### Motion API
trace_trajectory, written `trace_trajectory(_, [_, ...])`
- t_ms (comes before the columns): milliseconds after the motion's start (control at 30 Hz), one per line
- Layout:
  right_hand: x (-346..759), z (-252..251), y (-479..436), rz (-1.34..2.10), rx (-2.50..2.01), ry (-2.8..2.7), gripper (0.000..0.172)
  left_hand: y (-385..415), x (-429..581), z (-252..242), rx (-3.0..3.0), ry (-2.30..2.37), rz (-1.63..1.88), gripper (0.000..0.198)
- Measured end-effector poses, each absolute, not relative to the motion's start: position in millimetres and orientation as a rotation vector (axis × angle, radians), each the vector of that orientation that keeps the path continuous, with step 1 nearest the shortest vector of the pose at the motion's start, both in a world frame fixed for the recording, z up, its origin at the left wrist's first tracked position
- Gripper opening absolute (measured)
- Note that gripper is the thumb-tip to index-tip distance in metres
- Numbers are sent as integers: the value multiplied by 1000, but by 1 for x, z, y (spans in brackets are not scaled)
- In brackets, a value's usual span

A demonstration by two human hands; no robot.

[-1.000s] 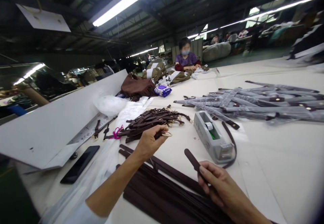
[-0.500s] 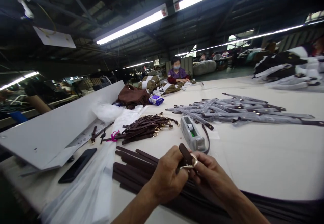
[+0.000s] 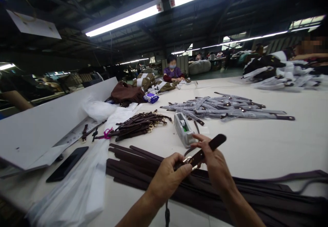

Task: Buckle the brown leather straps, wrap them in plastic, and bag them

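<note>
My left hand (image 3: 167,175) pinches a dark brown strap at its gold-coloured buckle (image 3: 189,159). The strap's rounded end (image 3: 217,143) points up and to the right, through the fingers of my right hand (image 3: 215,163), which grip it past the buckle. A thin length of strap dangles below my left wrist. Beneath both hands lies a layer of long dark brown straps (image 3: 138,167) spread across the table. Just beyond my fingers stands a grey tape dispenser (image 3: 182,131), close to my right fingertips.
Shorter straps with gold hardware (image 3: 140,126) lie heaped beyond the long ones. Plastic-wrapped straps (image 3: 217,107) cover the table farther right. A black phone (image 3: 67,164) and white plastic sheeting (image 3: 74,186) are at left, beside a white board (image 3: 58,121). A person (image 3: 173,71) sits across the table.
The strap's end, upright above the buckle before, now extends farther out to the right. My right hand has risen and turned along the strap. The whole view has shifted slightly.
</note>
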State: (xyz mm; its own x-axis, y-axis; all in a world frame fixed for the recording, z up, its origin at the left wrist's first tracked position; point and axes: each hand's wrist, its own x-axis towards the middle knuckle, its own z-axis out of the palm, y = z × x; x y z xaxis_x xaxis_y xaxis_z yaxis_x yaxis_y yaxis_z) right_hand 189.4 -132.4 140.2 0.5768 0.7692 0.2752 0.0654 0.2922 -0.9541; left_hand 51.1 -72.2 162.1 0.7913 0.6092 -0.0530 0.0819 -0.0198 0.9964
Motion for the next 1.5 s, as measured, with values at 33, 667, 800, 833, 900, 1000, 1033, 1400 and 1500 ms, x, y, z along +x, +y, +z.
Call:
trace_trajectory(33, [195, 140, -134, 643, -1161, -769, 39, -73, 51, 159, 1518, 596, 409, 35])
trace_trajectory(667, [210, 114, -163, 1043, -874, -394, 28, -65, 61, 129, 1302, 677, 285, 30])
trace_trajectory(800, [208, 107, -160, 1080, -886, -382, 24, -63, 67, 128, 1350, 704, 262, 29])
trace_trajectory(833, [209, 105, -160, 1075, -897, -376, 25, -63, 67, 128, 1358, 714, 260, 29])
trace_trajectory(900, [213, 105, -161, 1027, -928, -353, 28, -62, 67, 127, 1362, 725, 251, 30])
trace_trajectory(1000, [218, 107, -163, 962, -991, -335, 33, -61, 64, 127, 1353, 744, 247, 30])
trace_trajectory(1033, [219, 108, -164, 955, -1005, -344, 35, -60, 64, 128, 1353, 753, 252, 29])
trace_trajectory(1400, [206, 114, -174, 814, -1205, -533, 32, -61, 74, 134, 1602, 796, 173, 21])
trace_trajectory(1500, [194, 124, -183, 474, -1476, -818, 20, -60, 80, 139, 1751, 823, 128, 17])
